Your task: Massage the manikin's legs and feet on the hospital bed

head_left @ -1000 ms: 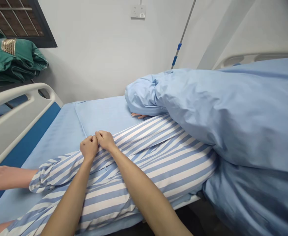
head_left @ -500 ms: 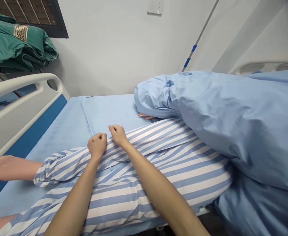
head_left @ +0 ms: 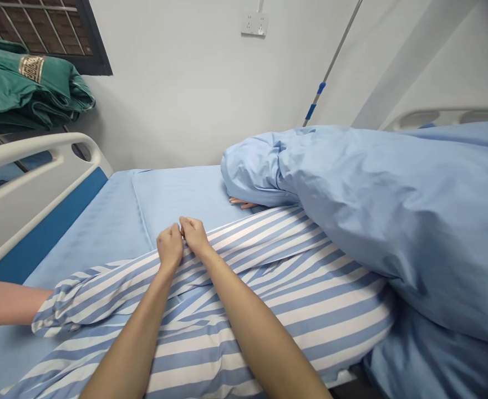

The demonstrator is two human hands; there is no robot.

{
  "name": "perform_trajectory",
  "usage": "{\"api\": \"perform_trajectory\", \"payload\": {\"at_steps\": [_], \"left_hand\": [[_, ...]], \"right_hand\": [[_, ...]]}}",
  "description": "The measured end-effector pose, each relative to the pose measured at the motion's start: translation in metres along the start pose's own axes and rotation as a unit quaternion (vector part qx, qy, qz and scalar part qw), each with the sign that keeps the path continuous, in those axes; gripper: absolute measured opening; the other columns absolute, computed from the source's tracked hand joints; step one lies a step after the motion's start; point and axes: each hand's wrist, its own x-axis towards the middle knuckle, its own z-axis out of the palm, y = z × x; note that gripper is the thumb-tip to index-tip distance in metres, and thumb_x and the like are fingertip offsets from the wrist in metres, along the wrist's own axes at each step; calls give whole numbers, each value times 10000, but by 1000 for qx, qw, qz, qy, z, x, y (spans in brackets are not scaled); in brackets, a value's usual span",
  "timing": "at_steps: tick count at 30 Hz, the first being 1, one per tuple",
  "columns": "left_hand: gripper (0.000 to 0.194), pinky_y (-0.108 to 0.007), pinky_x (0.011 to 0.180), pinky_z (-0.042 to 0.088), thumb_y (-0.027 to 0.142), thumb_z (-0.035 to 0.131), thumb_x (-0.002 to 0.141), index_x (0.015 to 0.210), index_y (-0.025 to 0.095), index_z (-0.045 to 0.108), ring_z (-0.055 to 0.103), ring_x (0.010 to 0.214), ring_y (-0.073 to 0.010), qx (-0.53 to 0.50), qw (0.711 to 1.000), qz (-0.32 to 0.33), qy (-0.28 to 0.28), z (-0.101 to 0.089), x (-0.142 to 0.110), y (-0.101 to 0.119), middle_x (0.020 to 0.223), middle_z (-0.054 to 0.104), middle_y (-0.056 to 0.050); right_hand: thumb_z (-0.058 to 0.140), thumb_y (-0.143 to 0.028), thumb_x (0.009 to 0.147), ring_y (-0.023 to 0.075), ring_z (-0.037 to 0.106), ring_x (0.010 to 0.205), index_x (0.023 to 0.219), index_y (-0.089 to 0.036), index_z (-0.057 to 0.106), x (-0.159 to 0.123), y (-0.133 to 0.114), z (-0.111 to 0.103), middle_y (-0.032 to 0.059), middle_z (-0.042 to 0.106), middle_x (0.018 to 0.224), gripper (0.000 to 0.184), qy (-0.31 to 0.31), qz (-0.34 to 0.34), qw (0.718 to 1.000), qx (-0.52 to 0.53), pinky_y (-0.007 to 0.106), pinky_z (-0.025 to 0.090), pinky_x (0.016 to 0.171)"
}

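My left hand (head_left: 170, 245) is closed in a fist above or against the far trouser leg. Beside it my right hand (head_left: 194, 235) is curled into a fist too, its thumb side meeting my left hand. Nothing shows in either hand. Blue-and-white striped trousers (head_left: 227, 332) cover two legs lying along the bed, the far leg a little bent. A bare ankle (head_left: 11, 303) comes out of the far trouser end at the left. Whether my fists press on the cloth, I cannot tell.
A blue quilt (head_left: 372, 199) lies bunched over the upper body, with fingertips (head_left: 243, 204) showing under its edge. The light blue bed sheet (head_left: 177, 191) reaches the wall. At the left stands a bed end board (head_left: 31, 205), with a folded green cloth (head_left: 28, 94) behind it.
My two fists have come together from slightly apart, the left one shifting right. The whole view has tilted up a little, so the wall socket and bed sit lower.
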Motion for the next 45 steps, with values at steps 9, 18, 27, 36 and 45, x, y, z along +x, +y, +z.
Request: {"api": "perform_trajectory", "payload": {"at_steps": [9, 18, 27, 36, 45], "left_hand": [[414, -244, 527, 232, 363, 312, 818, 458, 183, 410, 344, 495, -97, 112, 993, 37, -28, 3, -8, -15, 463, 418, 18], [407, -249, 551, 243, 358, 301, 842, 553, 181, 527, 402, 535, -111, 137, 989, 38, -28, 4, -7, -19, 549, 555, -16], [416, -252, 540, 226, 371, 296, 844, 523, 182, 482, 381, 521, -106, 139, 990, 39, -11, 2, -9, -18, 519, 513, -5], [378, -249, 524, 213, 330, 327, 822, 474, 183, 352, 334, 490, -92, 107, 993, 40, 20, -6, -11, -19, 464, 383, 28], [353, -241, 503, 211, 306, 340, 797, 470, 186, 287, 302, 478, -84, 75, 995, 50, 44, -16, -10, -25, 443, 295, 45]], "right_hand": [[395, -424, 826, 75, 311, 448, 496, -193, 353, 2, -22, -15, -70, 323, 434, 404, 39, -16, 999, -1, 208, 279, 470], [373, -332, 893, 131, 501, 759, 769, -185, 594, -26, -38, -44, 19, 618, 786, 293, -159, -131, 878, -433, 253, 326, 702], [443, -173, 838, 189, 472, 921, 861, -179, 622, -35, -18, -29, 61, 629, 898, 181, -185, -150, 803, -546, 316, 316, 794], [441, -105, 799, 178, 436, 798, 804, -156, 578, -39, -7, -17, 50, 572, 816, 146, -139, -229, 827, -494, 290, 333, 718], [429, -104, 799, 162, 459, 774, 772, -161, 559, -41, -12, -6, 40, 573, 789, 145, -138, -211, 856, -452, 268, 350, 723]]}}
